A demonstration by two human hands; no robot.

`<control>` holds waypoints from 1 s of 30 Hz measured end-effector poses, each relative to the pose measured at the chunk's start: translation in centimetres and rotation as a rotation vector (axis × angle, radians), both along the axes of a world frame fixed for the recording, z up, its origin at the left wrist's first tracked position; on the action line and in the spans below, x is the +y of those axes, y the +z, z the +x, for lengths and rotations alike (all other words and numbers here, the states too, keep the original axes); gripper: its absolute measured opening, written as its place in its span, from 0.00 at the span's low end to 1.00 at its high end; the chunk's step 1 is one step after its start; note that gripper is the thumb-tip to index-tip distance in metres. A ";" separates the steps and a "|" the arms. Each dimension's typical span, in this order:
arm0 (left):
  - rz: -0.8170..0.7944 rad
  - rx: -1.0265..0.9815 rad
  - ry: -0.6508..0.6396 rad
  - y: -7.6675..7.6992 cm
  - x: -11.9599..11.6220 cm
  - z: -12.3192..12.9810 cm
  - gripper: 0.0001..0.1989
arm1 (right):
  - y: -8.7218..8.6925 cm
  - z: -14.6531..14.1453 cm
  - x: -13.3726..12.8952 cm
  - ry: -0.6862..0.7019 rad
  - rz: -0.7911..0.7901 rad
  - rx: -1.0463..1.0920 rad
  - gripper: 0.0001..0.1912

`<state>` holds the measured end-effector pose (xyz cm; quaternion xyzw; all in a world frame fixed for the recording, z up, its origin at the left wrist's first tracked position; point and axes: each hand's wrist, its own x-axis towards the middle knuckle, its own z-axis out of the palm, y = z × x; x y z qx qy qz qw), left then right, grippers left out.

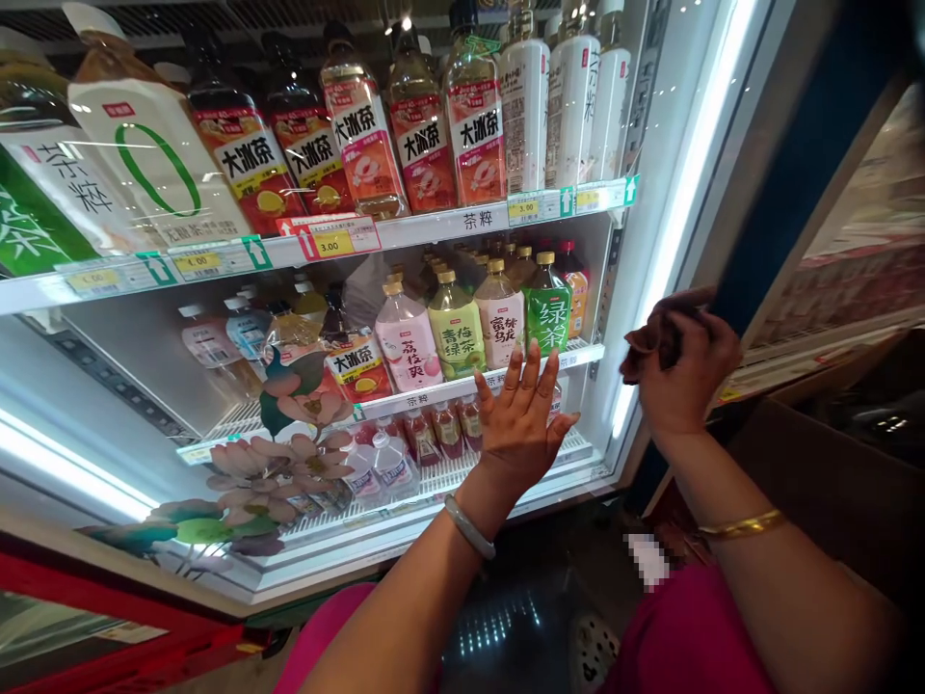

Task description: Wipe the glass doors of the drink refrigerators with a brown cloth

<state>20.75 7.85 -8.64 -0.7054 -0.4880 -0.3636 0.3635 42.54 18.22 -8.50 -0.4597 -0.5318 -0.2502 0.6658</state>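
Note:
My left hand [521,414] is open, fingers spread, flat against or just in front of the glass door of a lit drinks cooler. A grey bangle circles that wrist. My right hand [683,361] is closed round a crumpled dark brown cloth [661,337], near the cooler's right edge. Behind the glass, above my left fingertips, stand a green bottle [547,308], a pale pink bottle [500,323] and a yellow-green bottle [457,333]. Flower decals [252,482] show on the lower left of the glass.
The upper shelf [434,228] bears large tea bottles and price tags. A lower shelf holds small bottles. At the bottom left is a red cabinet [93,636]. To the right stand a dark blue frame [787,183] and a brown box [809,482].

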 end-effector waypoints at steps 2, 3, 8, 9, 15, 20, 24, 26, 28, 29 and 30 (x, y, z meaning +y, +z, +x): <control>-0.005 0.005 -0.017 -0.3 0.0 0.1 0.35 | -0.1 -2.1 -1.4 0.040 -0.005 -0.092 0.23; -0.003 0.009 -0.025 -0.5 0.0 0.1 0.35 | -0.1 -3.0 -2.2 0.068 -0.003 -0.171 0.24; 0.012 0.009 -0.025 -0.7 0.1 0.0 0.35 | -0.7 -1.7 -2.5 0.177 0.026 -0.473 0.23; 0.014 0.012 -0.026 -0.7 0.1 -0.1 0.35 | -0.9 -0.8 -1.8 0.162 0.014 -0.426 0.21; 0.020 0.061 -0.011 -1.5 -0.3 -1.4 0.35 | -1.7 -4.2 -3.1 0.154 -0.045 -0.175 0.24; 0.005 0.049 0.029 -2.0 -1.2 -3.3 0.37 | -0.5 -7.5 -6.2 0.426 0.032 -0.669 0.17; -0.024 0.076 0.084 -1.5 -2.1 -4.9 0.37 | 0.9 -4.9 -3.6 0.324 0.044 -0.368 0.18; -0.035 0.081 0.109 -1.2 -2.7 -5.8 0.37 | 0.9 -5.5 -3.1 0.202 0.046 -0.139 0.21; -0.039 0.088 0.130 -1.2 -3.1 -6.8 0.37 | 0.3 -7.6 -4.1 0.177 0.029 -0.155 0.21; -0.043 0.089 0.138 -1.3 -3.3 -7.3 0.37 | -0.1 -9.0 -5.1 0.214 0.021 -0.239 0.20; -0.041 0.092 0.140 -1.3 -3.5 -7.8 0.37 | -0.4 -10.3 -6.1 0.264 0.021 -0.344 0.18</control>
